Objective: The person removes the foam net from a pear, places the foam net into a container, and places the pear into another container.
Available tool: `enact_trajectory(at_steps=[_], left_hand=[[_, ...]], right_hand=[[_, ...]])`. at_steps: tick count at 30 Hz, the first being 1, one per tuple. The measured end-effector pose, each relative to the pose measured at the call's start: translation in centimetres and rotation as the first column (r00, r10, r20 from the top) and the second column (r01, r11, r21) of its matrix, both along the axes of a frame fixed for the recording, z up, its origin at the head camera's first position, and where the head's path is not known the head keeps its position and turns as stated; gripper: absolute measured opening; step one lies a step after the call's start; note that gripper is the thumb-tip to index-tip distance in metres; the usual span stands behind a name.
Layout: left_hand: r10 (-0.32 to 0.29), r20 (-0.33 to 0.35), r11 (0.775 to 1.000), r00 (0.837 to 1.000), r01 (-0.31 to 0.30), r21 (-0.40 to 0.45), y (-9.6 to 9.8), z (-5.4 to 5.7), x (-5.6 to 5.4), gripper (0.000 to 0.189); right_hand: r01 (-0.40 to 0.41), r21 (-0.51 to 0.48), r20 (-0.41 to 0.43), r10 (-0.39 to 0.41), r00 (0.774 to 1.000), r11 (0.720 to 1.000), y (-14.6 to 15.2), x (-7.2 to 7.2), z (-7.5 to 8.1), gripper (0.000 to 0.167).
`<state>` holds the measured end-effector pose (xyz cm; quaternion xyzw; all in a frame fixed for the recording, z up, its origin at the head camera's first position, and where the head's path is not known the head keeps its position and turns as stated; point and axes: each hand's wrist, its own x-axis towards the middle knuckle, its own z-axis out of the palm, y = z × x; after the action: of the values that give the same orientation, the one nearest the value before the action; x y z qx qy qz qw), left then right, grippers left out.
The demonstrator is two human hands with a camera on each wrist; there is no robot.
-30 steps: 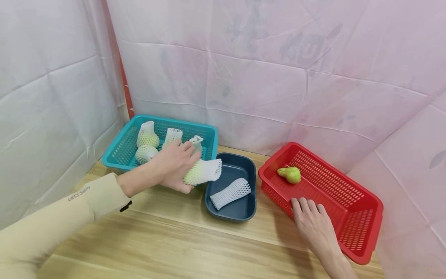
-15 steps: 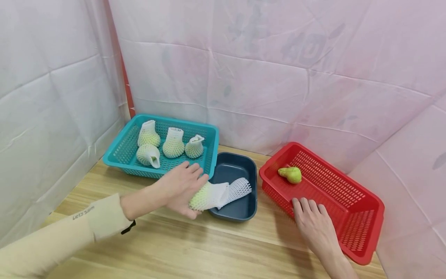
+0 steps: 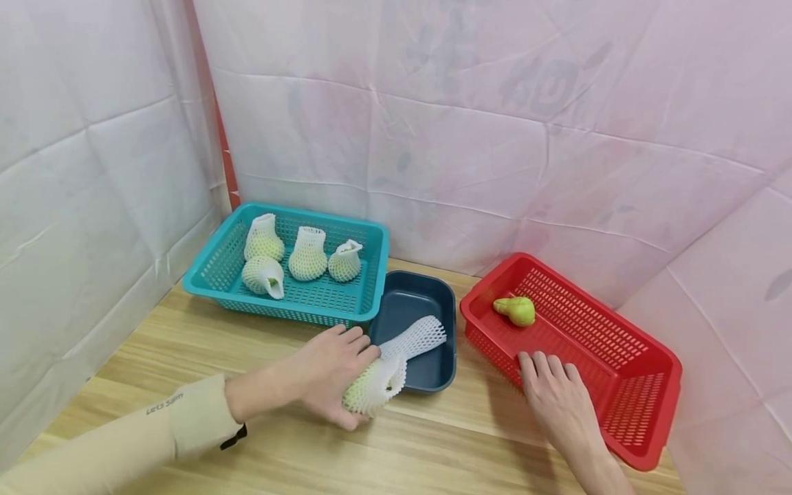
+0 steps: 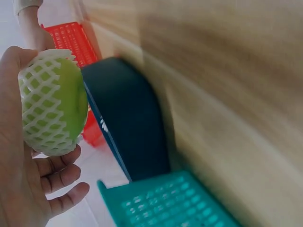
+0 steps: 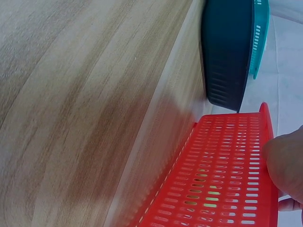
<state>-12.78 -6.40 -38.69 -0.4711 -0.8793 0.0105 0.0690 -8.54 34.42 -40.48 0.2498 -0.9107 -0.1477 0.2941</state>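
Head: held fruit [image 3: 372, 389] partly hidden

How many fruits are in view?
6: four netted fruits in the teal basket, one netted fruit in the left hand, one bare fruit in the red basket.

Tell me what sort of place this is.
Probably a makeshift tabletop workspace, though the wider room is out of view. Pale cloth sheets hang like walls behind a wood-grain table, which bears a teal basket, a navy tray and a red basket.
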Motion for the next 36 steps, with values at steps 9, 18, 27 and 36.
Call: enact_trajectory(at_steps=[9, 18, 27, 36], left_hand=[[-0.050, 0.063, 0.999, 0.997, 0.048, 0.025, 1.0, -2.2, 1.4, 0.087], [-0.122, 0.105, 0.990, 0.987, 0.114, 0.079, 1.9, -4.2, 2.4, 0.088], [-0.148, 0.106, 0.985, 0.983, 0.137, 0.102, 2.5, -5.2, 2.7, 0.088], [-0.159, 0.078, 0.984, 0.984, 0.151, 0.098, 2.9, -6.0, 2.6, 0.088]], right_hand=[[0.004, 0.001, 0.005, -0.004, 1.000, 1.000, 0.0, 0.1, 0.0, 0.036], [0.003, -0.003, 0.004, -0.003, 1.000, 1.000, 0.0, 0.1, 0.0, 0.036], [0.012, -0.009, 0.009, -0.012, 1.000, 1.000, -0.2, 0.1, 0.1, 0.037], [0.011, -0.011, 0.002, -0.011, 1.000, 1.000, -0.1, 0.1, 0.1, 0.036]])
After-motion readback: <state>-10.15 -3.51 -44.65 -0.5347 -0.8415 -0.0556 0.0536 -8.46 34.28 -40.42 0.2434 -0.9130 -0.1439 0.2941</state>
